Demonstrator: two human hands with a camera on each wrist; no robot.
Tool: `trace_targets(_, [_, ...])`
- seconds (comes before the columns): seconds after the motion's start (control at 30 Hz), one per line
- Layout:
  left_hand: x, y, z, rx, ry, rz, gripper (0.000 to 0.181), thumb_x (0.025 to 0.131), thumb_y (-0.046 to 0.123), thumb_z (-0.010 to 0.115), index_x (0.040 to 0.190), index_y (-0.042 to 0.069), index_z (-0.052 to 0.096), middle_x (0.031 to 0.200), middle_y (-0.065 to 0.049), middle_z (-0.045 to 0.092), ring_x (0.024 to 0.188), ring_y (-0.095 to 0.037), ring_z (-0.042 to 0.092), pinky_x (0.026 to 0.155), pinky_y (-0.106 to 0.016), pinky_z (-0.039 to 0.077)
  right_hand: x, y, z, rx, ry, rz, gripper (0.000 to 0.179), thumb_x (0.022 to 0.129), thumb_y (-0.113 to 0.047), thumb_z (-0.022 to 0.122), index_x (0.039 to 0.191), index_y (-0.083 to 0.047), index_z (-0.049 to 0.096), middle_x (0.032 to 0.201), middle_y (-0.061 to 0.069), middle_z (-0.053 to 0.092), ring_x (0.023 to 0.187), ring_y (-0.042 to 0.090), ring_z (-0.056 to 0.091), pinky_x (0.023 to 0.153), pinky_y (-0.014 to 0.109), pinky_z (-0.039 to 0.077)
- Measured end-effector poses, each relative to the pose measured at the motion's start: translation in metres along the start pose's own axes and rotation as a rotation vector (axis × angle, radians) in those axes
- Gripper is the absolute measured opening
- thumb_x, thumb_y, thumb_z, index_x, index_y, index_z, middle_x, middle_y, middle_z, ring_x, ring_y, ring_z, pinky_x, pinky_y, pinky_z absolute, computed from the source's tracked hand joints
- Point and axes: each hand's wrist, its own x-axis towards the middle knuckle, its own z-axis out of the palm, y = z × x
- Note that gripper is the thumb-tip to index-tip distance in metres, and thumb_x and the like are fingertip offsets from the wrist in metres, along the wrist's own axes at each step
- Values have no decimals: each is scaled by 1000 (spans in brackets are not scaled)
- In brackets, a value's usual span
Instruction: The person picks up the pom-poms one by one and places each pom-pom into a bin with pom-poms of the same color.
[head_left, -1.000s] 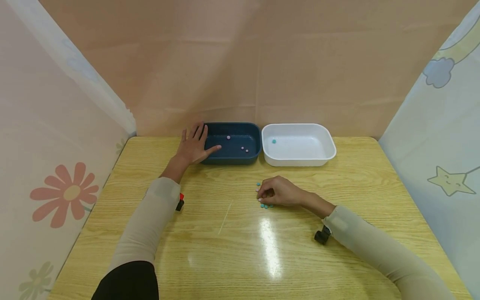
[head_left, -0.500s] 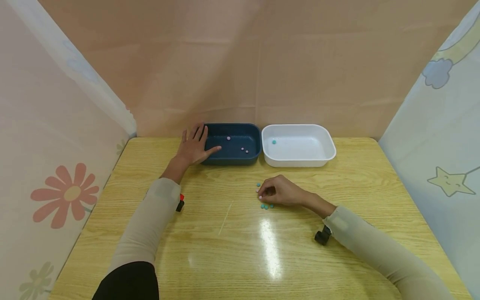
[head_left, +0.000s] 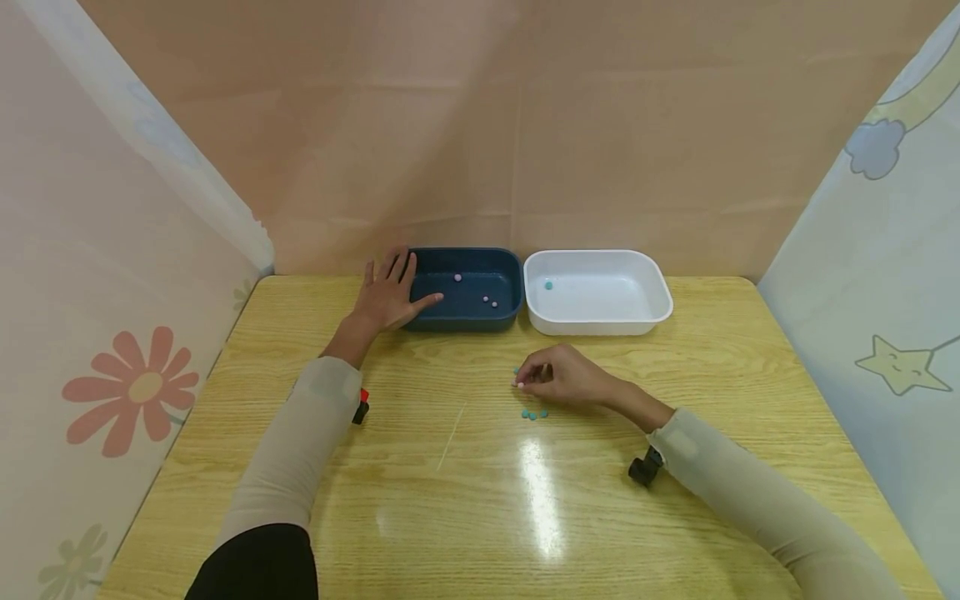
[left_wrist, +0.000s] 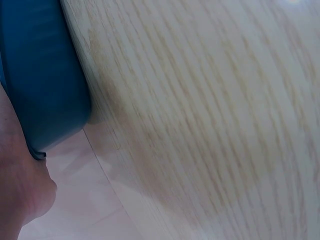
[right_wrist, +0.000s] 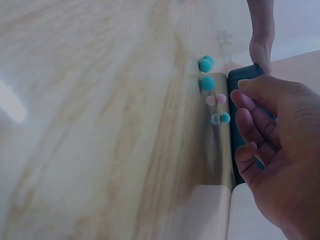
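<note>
My left hand (head_left: 388, 298) rests on the left end of a dark blue tray (head_left: 465, 323), fingers spread and straight, thumb over the front rim. Inside that tray lie 3 pink balls, one of them a larger pink ball (head_left: 457, 277). My right hand (head_left: 564, 375) pinches a small pink ball (head_left: 521, 384) between thumb and fingertips, low over the table. Just beyond the fingertips, the right wrist view shows another pink ball (right_wrist: 220, 98) and a teal ball (right_wrist: 225, 118) on the table. On the near side of the hand lie 3 teal balls (head_left: 532, 416).
A white tray (head_left: 600, 327) stands beside the blue one, with one teal ball (head_left: 549, 286) in it. Both trays are at the back of the wooden table (head_left: 375, 500), before a brown backdrop (head_left: 517, 125). Patterned side panels (head_left: 142, 250) flank the table.
My right hand has moved slightly away from the near teal balls, toward the trays, with the pink ball at its fingertips. The left hand stays on the blue tray.
</note>
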Motion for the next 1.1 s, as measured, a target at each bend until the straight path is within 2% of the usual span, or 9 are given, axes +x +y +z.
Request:
trace_targets(0.17, [0,0,0,0,2,-3,103,103,80,29,171,9,-2,178,-11,-9,165,-31,-7,129,-63,0,6,-3,-5,-34,22,-30,7,94,-11,81,99,-16,83,90,-12,76,74,6,63,62,24,50])
trace_targets(0.3, [0,1,-1,4,-8,-3,103,102,80,30,171,9,-2,178,-12,-11,165,-31,-8,129,-63,-2,11,-5,-11,-57,43,-75,6,93,-8,81,98,-12,83,87,-10,76,72,5,62,59,25,47])
trace_targets(0.6, [-1,2,-2,0,-3,-4,103,103,78,33,171,9,-2,178,-11,-11,165,-31,-7,129,-63,-2,21,-12,-26,-109,96,-82,4,93,-8,82,97,-7,82,84,-10,75,72,6,62,60,27,47])
trace_targets(0.8, [0,1,0,-15,-19,1,103,103,80,29,171,11,-5,177,-10,-15,164,-30,-11,129,-62,-5,25,-13,-34,-118,120,-91,5,92,-8,82,97,-5,82,81,-10,74,71,8,61,60,28,47])
trace_targets(0.97, [0,1,-2,-10,-25,0,102,103,79,29,171,11,-5,177,-10,-14,164,-30,-11,129,-63,-4,32,-14,-41,-141,134,-94,5,92,-7,82,97,-6,83,81,-10,74,71,7,60,61,29,48])
trace_targets(1.1, [-1,2,-3,-12,-15,3,101,104,77,31,171,10,-3,178,-11,-11,165,-31,-8,129,-64,-3,39,-17,-47,-157,153,-104,7,93,-6,81,95,-12,83,82,-10,75,71,7,60,62,30,49])
